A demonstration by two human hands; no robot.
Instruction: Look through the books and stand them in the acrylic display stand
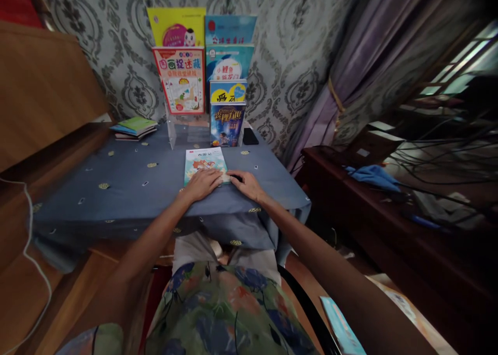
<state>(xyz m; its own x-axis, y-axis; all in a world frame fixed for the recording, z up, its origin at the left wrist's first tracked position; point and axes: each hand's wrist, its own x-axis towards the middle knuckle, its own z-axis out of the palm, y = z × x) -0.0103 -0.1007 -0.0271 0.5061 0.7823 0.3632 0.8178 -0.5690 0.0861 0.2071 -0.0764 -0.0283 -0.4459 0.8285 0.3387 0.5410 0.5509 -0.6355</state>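
the book (204, 159) lies near the table's (128, 192) front edge, long axis seemingly pointing away; the left hand (204, 184), nearer, rests flat over it; the right (249, 185), half curled, meets its near-right corner, grip unclear.

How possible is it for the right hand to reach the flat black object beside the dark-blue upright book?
Probably yes: between the right hand and the flat black object only tablecloth shows; the dark-blue upright book stands to its left.
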